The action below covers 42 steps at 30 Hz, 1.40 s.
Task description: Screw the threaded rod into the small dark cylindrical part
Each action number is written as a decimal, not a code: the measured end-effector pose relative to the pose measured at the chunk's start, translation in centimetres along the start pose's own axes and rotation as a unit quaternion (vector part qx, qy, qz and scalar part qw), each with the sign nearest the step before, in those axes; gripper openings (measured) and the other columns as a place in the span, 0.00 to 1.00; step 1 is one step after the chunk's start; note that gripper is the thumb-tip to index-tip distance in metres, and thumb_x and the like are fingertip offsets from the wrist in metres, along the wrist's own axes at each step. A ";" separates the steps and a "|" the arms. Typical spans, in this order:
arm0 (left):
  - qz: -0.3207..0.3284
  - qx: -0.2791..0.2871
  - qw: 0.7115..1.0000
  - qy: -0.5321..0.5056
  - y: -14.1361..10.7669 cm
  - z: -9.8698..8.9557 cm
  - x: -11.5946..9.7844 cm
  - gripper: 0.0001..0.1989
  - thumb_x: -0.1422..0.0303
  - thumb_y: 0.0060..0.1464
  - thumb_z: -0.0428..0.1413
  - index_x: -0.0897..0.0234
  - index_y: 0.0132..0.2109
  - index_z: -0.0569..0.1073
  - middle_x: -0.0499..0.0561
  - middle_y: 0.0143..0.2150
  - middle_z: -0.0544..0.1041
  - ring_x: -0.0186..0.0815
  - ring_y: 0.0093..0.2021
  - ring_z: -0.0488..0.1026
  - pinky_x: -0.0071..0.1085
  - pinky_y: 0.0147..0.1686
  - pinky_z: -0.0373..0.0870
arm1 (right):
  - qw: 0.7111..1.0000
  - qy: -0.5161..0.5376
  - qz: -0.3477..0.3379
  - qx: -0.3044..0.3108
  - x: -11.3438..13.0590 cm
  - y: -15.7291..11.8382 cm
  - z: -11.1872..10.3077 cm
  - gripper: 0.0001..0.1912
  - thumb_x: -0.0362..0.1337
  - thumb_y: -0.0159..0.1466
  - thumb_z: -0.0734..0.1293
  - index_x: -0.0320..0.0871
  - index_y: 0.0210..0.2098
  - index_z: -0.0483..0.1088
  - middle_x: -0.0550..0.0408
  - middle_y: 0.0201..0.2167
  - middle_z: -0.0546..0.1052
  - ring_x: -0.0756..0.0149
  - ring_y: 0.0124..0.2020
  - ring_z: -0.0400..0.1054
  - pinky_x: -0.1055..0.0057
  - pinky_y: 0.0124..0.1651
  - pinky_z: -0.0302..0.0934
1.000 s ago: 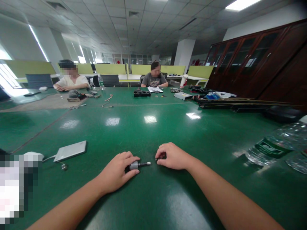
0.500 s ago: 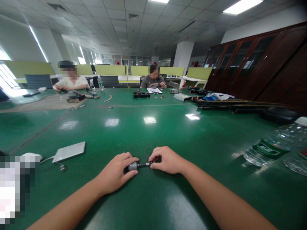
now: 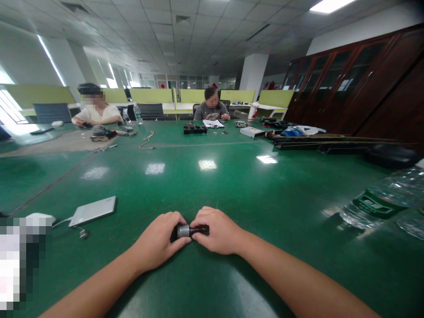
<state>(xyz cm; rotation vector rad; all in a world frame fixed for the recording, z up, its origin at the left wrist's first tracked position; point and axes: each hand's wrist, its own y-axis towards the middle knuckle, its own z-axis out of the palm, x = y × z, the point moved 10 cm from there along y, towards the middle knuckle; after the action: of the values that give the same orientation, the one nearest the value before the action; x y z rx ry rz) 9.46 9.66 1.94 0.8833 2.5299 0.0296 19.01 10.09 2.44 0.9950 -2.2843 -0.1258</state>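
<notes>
Your left hand (image 3: 159, 245) and right hand (image 3: 217, 229) meet low on the green table (image 3: 232, 185), right in front of you. Between them lies a small metal cylinder w/ a dark shaft (image 3: 188, 230), flat on the table. Left thumb and fingers are curled and pressed around the silver end of that cylinder. Right fingertips pinch the dark end of the shaft; whatever sits in the right fingers blends w/ the shaft, can't tell it apart.

Taking the cylinder as the ref pt: left of it and a bit farther lies a flat silver device (image 3: 92, 210) w/ a white cable running to a white object (image 3: 41, 218) at the table's left edge. Well to the right of the cylinder, a clear plastic bottle (image 3: 380, 198) lies on its side, green label up.

Far beyond the cylinder, across the table, a black tray (image 3: 195, 129) and papers (image 3: 213, 123) sit before a person in a grey shirt (image 3: 211, 110). Far-left of it, a person in a white shirt (image 3: 96, 112) sits w/ small parts around. Far-right, long dark rails (image 3: 331, 143) lie along the table, below a dark wood cabinet (image 3: 357, 79).
</notes>
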 end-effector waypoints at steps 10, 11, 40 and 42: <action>0.006 -0.014 1.000 -0.004 0.1 -0.3 -0.1 0.08 0.62 0.59 0.57 0.61 0.42 0.69 0.51 0.39 0.74 0.41 0.39 0.72 0.35 0.39 0.68 | 1.000 0.003 0.004 0.003 -0.1 0.0 0.0 0.10 0.32 0.60 0.68 0.42 0.40 0.77 0.52 0.34 0.79 0.63 0.38 0.68 0.67 0.44 0.62; 0.006 -0.013 1.000 -0.005 0.1 -0.2 -0.1 0.08 0.62 0.59 0.57 0.61 0.42 0.69 0.51 0.39 0.74 0.41 0.39 0.72 0.35 0.39 0.68 | 1.000 0.002 0.003 0.002 -0.1 0.0 -0.1 0.10 0.32 0.59 0.68 0.42 0.40 0.77 0.52 0.34 0.78 0.63 0.38 0.68 0.67 0.44 0.62; -0.012 0.006 1.000 -0.001 -0.2 0.0 0.1 0.10 0.62 0.58 0.59 0.61 0.43 0.69 0.51 0.40 0.74 0.42 0.41 0.70 0.36 0.41 0.67 | 1.000 -0.008 0.007 -0.006 -0.1 -0.3 -0.5 0.06 0.32 0.57 0.70 0.43 0.35 0.76 0.55 0.30 0.76 0.64 0.35 0.67 0.67 0.41 0.59; -0.013 0.007 1.000 0.003 -0.1 -0.1 0.1 0.10 0.63 0.58 0.60 0.62 0.43 0.69 0.51 0.40 0.74 0.42 0.41 0.70 0.37 0.41 0.67 | 1.000 -0.008 0.013 -0.008 -0.2 -0.4 -0.6 0.05 0.33 0.57 0.71 0.43 0.35 0.76 0.55 0.30 0.76 0.64 0.35 0.67 0.67 0.41 0.59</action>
<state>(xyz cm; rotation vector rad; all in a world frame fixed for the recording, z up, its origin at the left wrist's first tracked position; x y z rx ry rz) 9.28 9.63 1.94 0.8576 2.5492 0.0064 19.70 10.02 2.70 0.9580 -2.3069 -0.1409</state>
